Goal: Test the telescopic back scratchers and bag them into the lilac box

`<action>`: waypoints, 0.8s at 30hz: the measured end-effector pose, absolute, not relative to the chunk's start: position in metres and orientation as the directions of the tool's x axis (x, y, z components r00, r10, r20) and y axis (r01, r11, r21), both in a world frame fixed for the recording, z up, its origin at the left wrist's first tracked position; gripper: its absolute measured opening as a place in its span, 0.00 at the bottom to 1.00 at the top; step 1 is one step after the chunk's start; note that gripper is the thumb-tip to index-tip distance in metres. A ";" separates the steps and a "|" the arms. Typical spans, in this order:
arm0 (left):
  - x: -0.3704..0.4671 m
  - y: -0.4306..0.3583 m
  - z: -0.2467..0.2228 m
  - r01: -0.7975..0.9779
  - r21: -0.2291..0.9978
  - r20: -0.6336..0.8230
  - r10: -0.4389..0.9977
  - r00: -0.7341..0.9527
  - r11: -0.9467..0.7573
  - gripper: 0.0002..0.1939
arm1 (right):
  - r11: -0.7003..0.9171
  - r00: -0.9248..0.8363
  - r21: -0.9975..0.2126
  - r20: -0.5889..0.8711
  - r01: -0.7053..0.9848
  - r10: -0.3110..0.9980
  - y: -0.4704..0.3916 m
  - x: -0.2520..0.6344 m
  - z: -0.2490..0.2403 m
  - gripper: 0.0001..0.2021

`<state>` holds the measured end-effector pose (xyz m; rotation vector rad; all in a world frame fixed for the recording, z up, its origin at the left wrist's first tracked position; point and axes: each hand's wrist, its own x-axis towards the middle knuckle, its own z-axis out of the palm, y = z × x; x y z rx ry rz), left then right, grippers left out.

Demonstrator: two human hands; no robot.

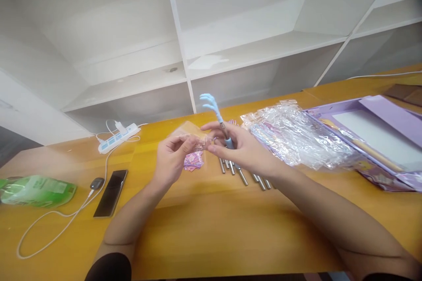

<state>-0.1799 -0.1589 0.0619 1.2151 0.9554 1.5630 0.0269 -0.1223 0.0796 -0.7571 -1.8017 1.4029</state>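
My left hand (169, 156) pinches the edge of a clear plastic bag (188, 130) between thumb and fingers. My right hand (244, 145) is closed around a back scratcher with a light-blue claw-shaped head (212, 107) and a ribbed metal neck, which points up and away from me. The thumb and fingertips of that hand also meet the bag's edge, close to the left fingertips. Small pink and purple printed cards (193, 161) lie just below the bag. Several metal rods (242, 176) rest on the table under my right hand, their far ends hidden by it.
To the right lie a heap of clear plastic packets (296, 136) and an open purple box (365, 164). On the left are a black phone (111, 193), a white power strip (118, 138), a looping white cable (54, 213) and a green pouch (39, 191). White shelving (247, 59) stands behind the table.
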 end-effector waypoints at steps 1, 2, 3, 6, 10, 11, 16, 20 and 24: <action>-0.179 -0.158 0.060 -0.180 0.939 0.279 0.955 -0.099 -0.293 0.12 | 0.218 -0.556 -0.976 0.182 -0.002 0.811 -0.123 0.025 0.079 0.26; -0.178 -0.158 0.059 -0.165 0.939 0.289 0.952 -0.099 -0.302 0.12 | 0.205 -0.540 -0.978 0.186 -0.026 0.821 -0.124 0.023 0.078 0.25; -0.177 -0.158 0.059 -0.147 0.937 0.305 0.947 -0.099 -0.317 0.13 | 0.193 -0.523 -0.980 0.189 -0.048 0.831 -0.124 0.021 0.077 0.24; -0.174 -0.156 0.060 -0.082 0.920 0.379 0.923 -0.066 -0.383 0.15 | 0.174 -0.487 -0.980 0.199 -0.096 0.851 -0.127 0.015 0.076 0.21; -0.171 -0.155 0.061 -0.070 0.918 0.392 0.920 0.000 -0.391 0.18 | 0.127 -0.490 -0.975 0.202 -0.183 0.848 -0.126 0.011 0.076 0.21; -0.171 -0.154 0.060 -0.083 0.923 0.377 0.926 0.001 -0.376 0.18 | 0.112 -0.498 -0.972 0.202 -0.204 0.843 -0.125 0.011 0.075 0.22; -0.177 -0.152 0.056 -0.084 0.925 0.365 0.929 -0.067 -0.370 0.19 | 0.102 -0.530 -0.978 0.185 -0.182 0.828 -0.117 0.016 0.072 0.24; -0.186 -0.150 0.059 0.042 0.930 0.367 0.923 -0.116 -0.365 0.21 | 0.240 -0.478 -0.967 0.253 -0.088 0.841 -0.116 0.024 0.075 0.22; -0.192 -0.149 0.063 0.258 0.893 0.401 0.913 -0.076 -0.370 0.16 | 0.602 -0.517 -0.790 0.471 0.112 0.715 -0.122 0.023 0.072 0.31</action>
